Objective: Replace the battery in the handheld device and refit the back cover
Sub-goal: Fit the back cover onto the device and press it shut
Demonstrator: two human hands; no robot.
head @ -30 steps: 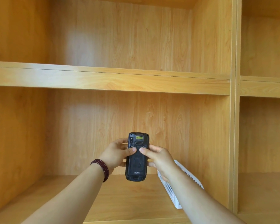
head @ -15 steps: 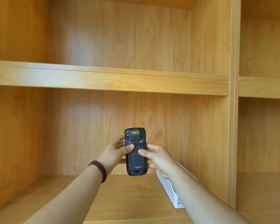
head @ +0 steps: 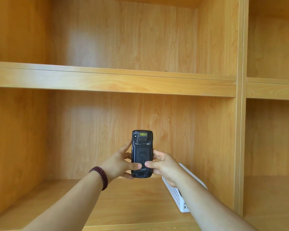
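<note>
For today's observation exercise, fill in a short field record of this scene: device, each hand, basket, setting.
device: black handheld device, upright, back facing camera, cover on
left hand: left hand grips left edge, thumb low on back
right hand: right hand grips right edge, thumb low on back
wrist: beaded bracelet, left
basket: white perforated basket on shelf, right
setting: wooden shelving

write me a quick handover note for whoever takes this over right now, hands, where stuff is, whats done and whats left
Left hand and right hand: both grip the handheld device, upright, back facing the camera, thumbs on its lower back cover.
White basket sits on the lower shelf, behind the right arm; its contents are hidden.
Done: cover looks to be on.
Left: cannot tell whether the battery was swapped or the cover is locked; check both.
</note>
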